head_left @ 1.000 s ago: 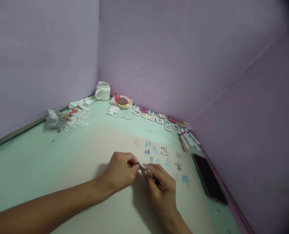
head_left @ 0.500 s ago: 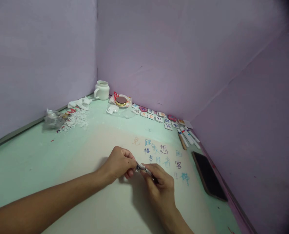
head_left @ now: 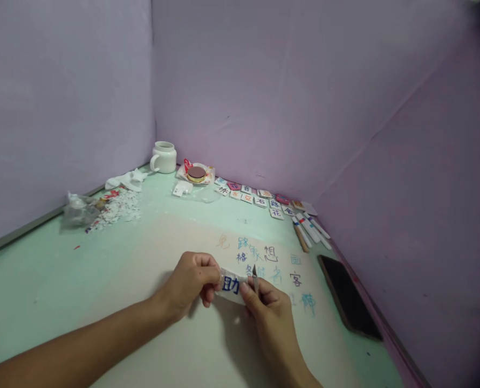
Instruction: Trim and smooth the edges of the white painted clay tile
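Both hands are pinching a small white card (head_left: 231, 284) just above the worktop (head_left: 41, 269), near the middle. The left hand (head_left: 189, 280) has its fingers curled round the card's left edge, and the right hand (head_left: 270, 307) grips the right edge with thumb and fingers. The card faces the camera and has a dark blue character on it. The right hand also has a thin pointed tool (head_left: 255, 272) tucked in it, tip sticking up just past the card's right corner; can't tell what kind of tool it is.

Under the hands there's a pale sheet (head_left: 175, 345) on the worktop, with coloured characters (head_left: 264, 258) on it just beyond and to the right of the hands, in blue, black, orange and teal.

Further off: a row of small tiles (head_left: 256, 198) with characters runs along the far wall, with some pens (head_left: 310, 229) at its right end. A dark phone (head_left: 347, 296) lies flat to the right, near the wall. In the far corner sits a white mug (head_left: 163, 157), and just right of it a wrapper with a round brown thing (head_left: 196, 173) on it. Over on the left there's a crumpled tissue (head_left: 127, 179), a patch of paper scraps (head_left: 116, 207) and a crinkled clear bag (head_left: 76, 207).
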### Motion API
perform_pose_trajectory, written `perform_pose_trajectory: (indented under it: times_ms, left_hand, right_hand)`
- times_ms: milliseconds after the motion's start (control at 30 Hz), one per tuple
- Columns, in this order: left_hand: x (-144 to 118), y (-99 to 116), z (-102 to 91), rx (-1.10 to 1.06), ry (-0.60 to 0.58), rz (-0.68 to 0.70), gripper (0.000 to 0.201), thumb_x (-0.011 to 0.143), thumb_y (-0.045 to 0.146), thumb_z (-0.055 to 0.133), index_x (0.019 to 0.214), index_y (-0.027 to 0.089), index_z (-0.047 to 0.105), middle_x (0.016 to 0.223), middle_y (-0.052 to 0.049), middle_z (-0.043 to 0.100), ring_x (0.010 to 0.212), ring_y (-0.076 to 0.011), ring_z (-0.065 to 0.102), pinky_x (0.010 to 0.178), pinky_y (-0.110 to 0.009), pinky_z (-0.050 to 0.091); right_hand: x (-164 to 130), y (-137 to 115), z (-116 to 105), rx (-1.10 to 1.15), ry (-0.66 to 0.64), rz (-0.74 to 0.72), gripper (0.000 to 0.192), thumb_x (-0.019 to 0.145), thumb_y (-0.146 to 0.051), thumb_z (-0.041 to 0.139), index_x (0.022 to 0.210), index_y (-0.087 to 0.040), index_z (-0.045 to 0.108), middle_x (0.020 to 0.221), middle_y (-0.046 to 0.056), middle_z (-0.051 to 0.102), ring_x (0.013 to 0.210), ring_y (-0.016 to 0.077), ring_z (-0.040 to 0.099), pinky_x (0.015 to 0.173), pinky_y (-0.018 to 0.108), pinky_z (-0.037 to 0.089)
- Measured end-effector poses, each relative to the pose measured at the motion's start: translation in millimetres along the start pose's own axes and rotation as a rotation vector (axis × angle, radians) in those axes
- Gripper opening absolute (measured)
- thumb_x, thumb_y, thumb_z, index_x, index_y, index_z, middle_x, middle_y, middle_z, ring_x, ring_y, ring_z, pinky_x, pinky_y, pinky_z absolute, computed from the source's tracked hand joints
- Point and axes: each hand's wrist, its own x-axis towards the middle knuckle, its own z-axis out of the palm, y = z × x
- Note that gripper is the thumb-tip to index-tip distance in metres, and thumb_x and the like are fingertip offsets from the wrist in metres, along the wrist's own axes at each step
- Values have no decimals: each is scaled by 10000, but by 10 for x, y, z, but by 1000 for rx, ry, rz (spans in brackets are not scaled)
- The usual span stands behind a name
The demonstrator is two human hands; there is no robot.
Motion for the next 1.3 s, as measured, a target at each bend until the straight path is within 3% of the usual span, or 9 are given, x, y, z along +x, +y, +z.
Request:
perform_pose_trajectory:
  times_ms: [133, 267, 433, 567, 667, 767, 1033, 1167, 1300]
  left_hand:
    - [27, 33, -44, 50, 99, 72, 150, 535, 293, 519, 475, 168, 459, 421, 48, 445, 341, -52, 325, 351, -184, 232]
    - [75, 47, -99, 160, 207, 154, 285, 625, 360, 552, 461, 177, 408, 429, 63, 369, 386, -55, 270, 389, -194, 197]
    - [106, -19, -131, 313, 281, 281, 220, 582, 246, 537, 788, 189, 589, 707, 24, 534, 591, -117, 452, 575, -251, 373]
    - [-33, -89, -26, 695, 161, 318, 221, 660, 277, 548, 844, 181, 624, 767, -30, 579, 692, -199, 521, 672, -352, 412]
    - [-149, -150, 136, 1131, 71, 419, 425, 736, 397, 576, 1081, 149, 582, 1010, -116, 582, 926, -307, 533, 798, -468, 421]
    - [-173, -217, 267, 1328, 60, 481, 613, 740, 435, 605, 1241, 104, 487, 1070, -157, 559, 991, -348, 500, 851, -526, 401]
    - [-142, -278, 102, 1263, -56, 550, 664, 736, 223, 537, 1360, 116, 337, 1295, -167, 454, 1156, -306, 437, 972, -452, 392]
    - [-146, -228, 57, 1334, 15, 430, 507, 757, 348, 575, 1208, 125, 515, 1171, -166, 526, 1082, -346, 473, 919, -522, 399]
    - [-118, -219, 56, 1304, -82, 466, 415, 762, 268, 546, 1152, 127, 561, 1109, -139, 542, 1019, -307, 495, 904, -501, 404]
  right_hand:
    - [36, 36, -3, 90, -36, 123, 283, 699, -446, 613, 643, -172, 571, 505, -56, 427, 471, 98, 355, 477, 231, 275]
    - [84, 86, -103, -138, -139, 126, 289, 713, -427, 594, 696, -151, 679, 556, 1, 562, 539, 148, 480, 538, 262, 350]
    - [131, 160, -270, -346, 32, 9, 416, 774, -516, 542, 941, -177, 716, 877, 86, 710, 805, 254, 616, 716, 350, 440]
    - [150, 190, -364, -401, 25, -112, 377, 849, -467, 448, 899, -200, 708, 913, 80, 718, 814, 237, 627, 713, 341, 453]
    - [182, 186, -418, -552, 27, -175, 276, 831, -390, 481, 867, -219, 694, 852, 43, 714, 701, 199, 609, 641, 312, 439]
    - [232, 199, -445, -614, 39, -224, 236, 826, -366, 492, 826, -224, 680, 803, 23, 709, 672, 183, 605, 628, 299, 429]
    - [183, 329, -459, -596, 56, -263, 164, 828, -314, 527, 822, -230, 668, 768, -3, 694, 673, 168, 601, 630, 286, 422]
    - [133, 329, -408, -632, 39, -328, 148, 845, -276, 520, 844, -234, 662, 809, -7, 688, 721, 163, 609, 627, 271, 408]
    - [137, 315, -331, -678, 22, -403, 155, 858, -255, 508, 842, -225, 658, 799, -1, 679, 720, 158, 604, 611, 264, 390]
